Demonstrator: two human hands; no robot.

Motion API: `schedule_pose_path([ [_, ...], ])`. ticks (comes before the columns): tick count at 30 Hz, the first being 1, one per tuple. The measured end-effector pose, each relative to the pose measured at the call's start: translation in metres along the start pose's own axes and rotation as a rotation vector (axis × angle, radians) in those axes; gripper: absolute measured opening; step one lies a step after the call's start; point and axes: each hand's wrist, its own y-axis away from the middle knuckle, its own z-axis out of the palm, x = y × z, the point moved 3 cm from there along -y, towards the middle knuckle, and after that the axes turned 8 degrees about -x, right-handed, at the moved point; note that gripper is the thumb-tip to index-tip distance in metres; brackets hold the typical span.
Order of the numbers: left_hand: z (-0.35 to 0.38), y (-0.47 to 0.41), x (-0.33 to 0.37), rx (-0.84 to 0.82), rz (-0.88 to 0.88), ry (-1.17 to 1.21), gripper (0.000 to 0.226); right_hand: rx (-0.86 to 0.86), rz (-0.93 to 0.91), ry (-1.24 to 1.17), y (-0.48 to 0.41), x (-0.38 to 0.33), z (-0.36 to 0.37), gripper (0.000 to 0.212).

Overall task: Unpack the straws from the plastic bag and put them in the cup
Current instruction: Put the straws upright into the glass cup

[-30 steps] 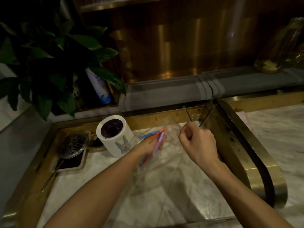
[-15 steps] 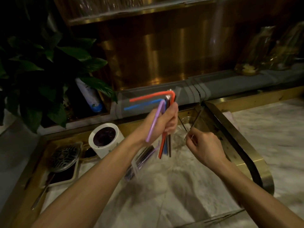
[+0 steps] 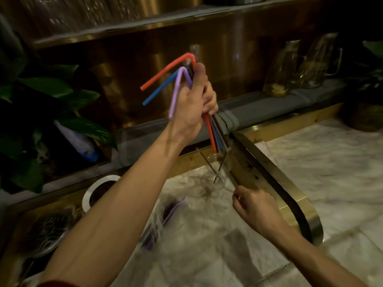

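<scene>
Judging by how things lie, we put the task past its midpoint but not finished. The left hand (image 3: 192,106) is raised well above the pale marble-topped bench (image 3: 207,255) and is clamped round a bundle of bent drinking straws (image 3: 163,73), red, blue and lilac with darker ones among them. Their bent ends fan out above the fist, and their straight ends point down, just above the rim of the clear glass cup (image 3: 222,168) standing in the corner of the brass-edged frame (image 3: 298,200). We see none of this bundle inside the cup, so the placing step is not yet done. The clear plastic bag (image 3: 163,218) lies on the bench beside the left forearm, apart from both hands. Lilac and dark shapes show within it, so we judge it may not be fully emptied. The right hand (image 3: 256,208) sits low beside the foot of the cup with its fingers curled; we cannot tell whether it pinches something, steadies the glass or holds nothing. Two thin dark rods (image 3: 207,161) lean in the cup; whether they are straws is unclear. Blur smears the bag and its contents. A white cylindrical container (image 3: 97,189) with a dark inside is partly covered by the left forearm. Dim light hides the count of straws in the fist.
</scene>
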Motion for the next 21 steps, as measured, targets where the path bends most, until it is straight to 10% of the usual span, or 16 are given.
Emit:
schedule_pose_path([
  [21, -0.067, -0.004, -0.246, 0.291, -0.677, -0.546, 0.043, -0.163, 0.085, -0.123, 0.02, 0.027, 0.01, 0.018],
])
